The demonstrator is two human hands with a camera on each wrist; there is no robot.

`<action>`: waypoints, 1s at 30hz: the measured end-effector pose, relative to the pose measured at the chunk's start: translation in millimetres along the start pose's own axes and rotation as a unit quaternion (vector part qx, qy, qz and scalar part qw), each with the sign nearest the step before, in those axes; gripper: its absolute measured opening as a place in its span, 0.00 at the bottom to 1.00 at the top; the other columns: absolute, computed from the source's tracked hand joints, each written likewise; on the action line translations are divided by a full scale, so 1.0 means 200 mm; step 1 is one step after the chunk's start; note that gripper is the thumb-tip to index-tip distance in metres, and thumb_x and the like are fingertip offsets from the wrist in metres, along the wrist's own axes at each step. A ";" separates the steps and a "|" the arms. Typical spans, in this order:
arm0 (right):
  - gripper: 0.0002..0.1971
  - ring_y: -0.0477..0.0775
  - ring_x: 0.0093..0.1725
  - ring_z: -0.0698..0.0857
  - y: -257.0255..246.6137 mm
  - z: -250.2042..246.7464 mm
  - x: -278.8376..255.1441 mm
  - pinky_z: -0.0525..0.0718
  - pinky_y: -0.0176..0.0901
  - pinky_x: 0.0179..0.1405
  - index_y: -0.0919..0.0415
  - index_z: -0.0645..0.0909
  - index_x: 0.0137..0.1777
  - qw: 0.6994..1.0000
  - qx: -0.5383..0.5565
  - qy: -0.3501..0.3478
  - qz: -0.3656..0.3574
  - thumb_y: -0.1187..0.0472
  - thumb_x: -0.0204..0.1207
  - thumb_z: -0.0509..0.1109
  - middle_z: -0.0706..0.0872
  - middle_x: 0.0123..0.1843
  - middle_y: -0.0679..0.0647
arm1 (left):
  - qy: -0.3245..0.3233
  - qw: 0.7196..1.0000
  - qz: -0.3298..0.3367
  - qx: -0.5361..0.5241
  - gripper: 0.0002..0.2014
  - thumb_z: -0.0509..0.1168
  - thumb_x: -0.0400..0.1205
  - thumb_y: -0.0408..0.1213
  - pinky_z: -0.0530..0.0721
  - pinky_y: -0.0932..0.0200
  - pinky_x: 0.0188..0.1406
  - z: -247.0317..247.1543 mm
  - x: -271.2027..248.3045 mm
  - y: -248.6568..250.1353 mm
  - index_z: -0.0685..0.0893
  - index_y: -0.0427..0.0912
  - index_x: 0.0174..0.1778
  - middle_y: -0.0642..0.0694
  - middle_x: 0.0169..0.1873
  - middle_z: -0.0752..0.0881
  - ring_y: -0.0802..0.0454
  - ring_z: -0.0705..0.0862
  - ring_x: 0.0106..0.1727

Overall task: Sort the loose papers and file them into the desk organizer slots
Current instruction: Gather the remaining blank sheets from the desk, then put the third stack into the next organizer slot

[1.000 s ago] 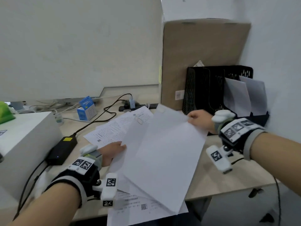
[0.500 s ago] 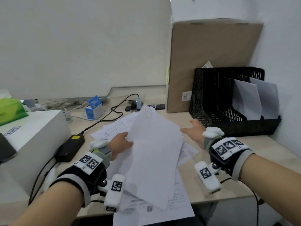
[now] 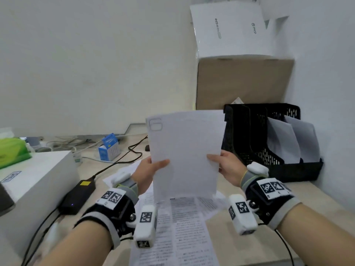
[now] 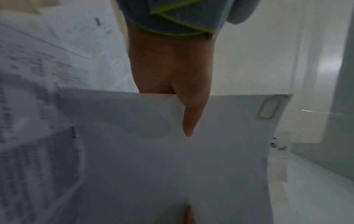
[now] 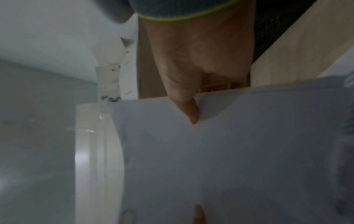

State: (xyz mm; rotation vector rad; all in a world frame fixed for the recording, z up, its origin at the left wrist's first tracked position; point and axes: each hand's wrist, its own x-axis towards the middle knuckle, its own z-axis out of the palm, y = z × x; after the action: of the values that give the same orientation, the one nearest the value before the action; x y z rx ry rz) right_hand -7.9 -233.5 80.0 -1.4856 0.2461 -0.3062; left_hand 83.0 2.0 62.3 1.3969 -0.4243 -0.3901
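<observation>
Both hands, left [image 3: 148, 174] and right [image 3: 228, 167], pinch the sheet [image 3: 185, 152] by its side edges, thumbs in front. It stands upright above the bench [image 3: 226, 191], probably for reading before choosing an organizer [image 3: 272, 143] slot.

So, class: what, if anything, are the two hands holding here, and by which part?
Both hold one clipped sheaf of papers upright: left hand pinches its left edge, right hand its right edge, thumbs in front.
</observation>
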 end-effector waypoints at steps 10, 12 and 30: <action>0.09 0.58 0.56 0.88 0.04 0.06 0.00 0.83 0.52 0.63 0.60 0.86 0.54 0.999 -0.027 -0.033 -0.008 0.68 0.75 0.72 0.90 0.57 0.58 | 0.013 1.000 -0.004 0.009 0.21 0.74 0.75 0.36 0.84 0.46 0.62 0.02 0.03 0.04 0.84 0.39 0.64 0.42 0.58 0.90 0.43 0.88 0.59; 0.11 0.61 0.58 0.87 0.08 0.06 0.00 0.82 0.55 0.64 0.62 0.86 0.56 0.999 -0.025 -0.031 0.010 0.69 0.74 0.72 0.89 0.59 0.61 | 0.025 1.000 -0.012 0.004 0.24 0.75 0.72 0.38 0.84 0.45 0.62 -0.01 0.03 0.00 0.84 0.39 0.65 0.42 0.58 0.90 0.43 0.88 0.60; 0.19 0.60 0.60 0.86 0.32 -0.03 0.00 0.82 0.55 0.66 0.69 0.79 0.67 0.978 -0.192 -0.028 0.082 0.69 0.75 0.70 0.87 0.61 0.61 | 0.027 0.992 -0.114 0.054 0.21 0.74 0.74 0.33 0.85 0.44 0.60 0.00 0.00 -0.30 0.83 0.41 0.64 0.42 0.58 0.89 0.41 0.87 0.60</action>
State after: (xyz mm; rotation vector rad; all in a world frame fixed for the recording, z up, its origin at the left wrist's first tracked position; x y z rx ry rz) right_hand -7.4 -235.8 16.2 -1.8397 0.3973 -0.0851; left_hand 82.4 -5.1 2.3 1.5632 -0.2455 -0.5203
